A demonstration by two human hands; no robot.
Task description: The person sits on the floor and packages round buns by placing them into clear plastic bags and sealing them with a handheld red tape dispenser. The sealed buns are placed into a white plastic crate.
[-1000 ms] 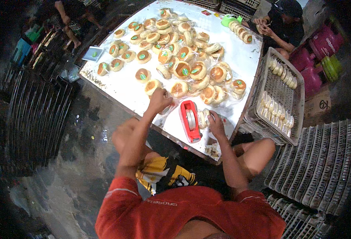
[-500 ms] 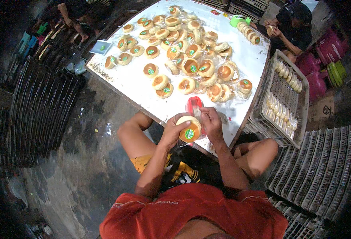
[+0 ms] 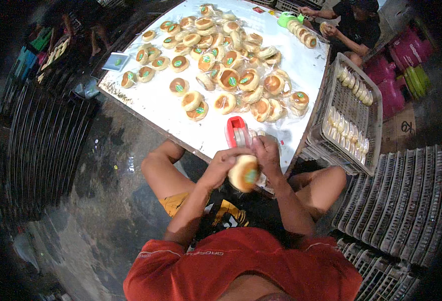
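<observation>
Near the table's front edge, a round bun [image 3: 244, 174] with a browned top and green sticker hangs from my hands, blurred by motion. Its clear bag barely shows. My left hand [image 3: 221, 166] is closed on the bagged bun's upper left side. Close beside it, my right hand [image 3: 267, 154] is closed in a pinch at what looks like the bag's gathered end; its fingertips are partly hidden. Just beyond my hands a red tape dispenser [image 3: 236, 131] stands on the white table [image 3: 156, 108].
Several bagged buns [image 3: 228, 78] lie heaped across the table. A row of buns [image 3: 301, 34] sits by a green tape dispenser [image 3: 284, 19], near a co-worker [image 3: 356, 27]. To the right, a crate [image 3: 326, 120] holds wrapped pieces above stacked crates [image 3: 391, 205]. Dark trays [image 3: 50, 145] stand left.
The bun has swung down and slightly right, turning in my left hand. My hands have come closer together. The red dispenser shows more fully beyond them.
</observation>
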